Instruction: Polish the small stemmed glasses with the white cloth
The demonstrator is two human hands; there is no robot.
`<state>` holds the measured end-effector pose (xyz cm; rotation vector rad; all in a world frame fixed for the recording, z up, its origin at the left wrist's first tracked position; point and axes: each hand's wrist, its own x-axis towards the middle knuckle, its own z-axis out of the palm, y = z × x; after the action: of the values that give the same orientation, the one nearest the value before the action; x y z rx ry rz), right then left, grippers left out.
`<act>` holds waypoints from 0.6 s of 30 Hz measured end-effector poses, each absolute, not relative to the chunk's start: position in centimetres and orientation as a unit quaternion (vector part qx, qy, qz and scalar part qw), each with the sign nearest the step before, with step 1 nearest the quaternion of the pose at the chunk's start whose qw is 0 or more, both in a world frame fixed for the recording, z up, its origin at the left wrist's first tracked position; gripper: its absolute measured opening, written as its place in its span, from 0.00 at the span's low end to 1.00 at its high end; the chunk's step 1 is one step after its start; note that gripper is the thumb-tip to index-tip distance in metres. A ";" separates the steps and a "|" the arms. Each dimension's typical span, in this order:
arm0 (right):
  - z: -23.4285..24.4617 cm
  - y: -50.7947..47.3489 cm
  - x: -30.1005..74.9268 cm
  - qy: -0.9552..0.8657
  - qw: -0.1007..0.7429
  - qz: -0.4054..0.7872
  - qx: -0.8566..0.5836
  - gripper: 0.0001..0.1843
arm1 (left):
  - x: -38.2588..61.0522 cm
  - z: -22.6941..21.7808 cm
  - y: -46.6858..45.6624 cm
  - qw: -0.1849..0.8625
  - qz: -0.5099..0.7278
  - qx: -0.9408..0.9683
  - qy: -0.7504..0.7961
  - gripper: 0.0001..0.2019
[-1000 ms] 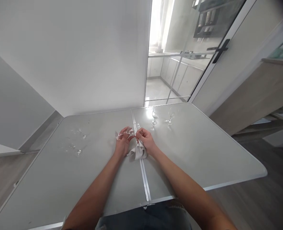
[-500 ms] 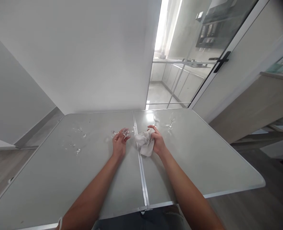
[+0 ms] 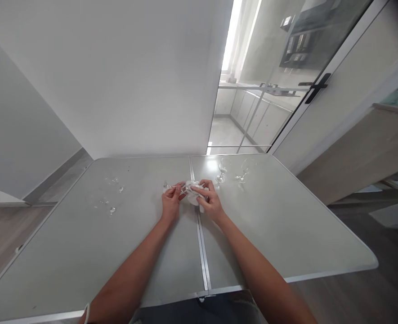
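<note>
Above the middle of a grey folding table [image 3: 84, 252], my left hand [image 3: 170, 201] pinches the stem of a small clear stemmed glass [image 3: 172, 186] held on its side. My right hand [image 3: 209, 201] is closed round a white cloth [image 3: 192, 194] pressed against the bowl end of that glass. The two hands meet just over the table's centre seam. The glass bowl is mostly hidden by the cloth.
Two clear stemmed glasses [image 3: 221, 172] [image 3: 242, 173] stand upright at the back right of the table. Several more clear glasses [image 3: 108, 198] sit at the back left. A white wall rises behind; a glass sliding door [image 3: 286, 81] opens onto a kitchen.
My right hand has brought the cloth leftward from apart onto the glass in my left hand. The view has shifted slightly.
</note>
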<state>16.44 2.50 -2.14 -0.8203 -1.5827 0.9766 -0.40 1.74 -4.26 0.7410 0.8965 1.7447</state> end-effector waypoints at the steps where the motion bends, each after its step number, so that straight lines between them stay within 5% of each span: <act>1: -2.1 2.5 16.5 -0.688 0.508 0.395 -0.335 0.21 | -0.4 -4.2 1.7 0.497 0.721 0.309 0.370 0.16; 9: -1.7 2.6 17.2 -0.724 0.431 0.461 -0.279 0.27 | -0.9 -4.0 1.4 0.476 0.716 0.348 0.373 0.16; 18: -2.0 1.8 16.8 -0.383 0.381 0.805 -0.244 0.16 | -1.2 -3.9 1.7 0.504 0.722 0.342 0.328 0.12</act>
<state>16.76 1.79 -1.99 -0.6232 -0.9784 2.0538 -1.19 1.69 -3.91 0.8244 0.7925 1.7423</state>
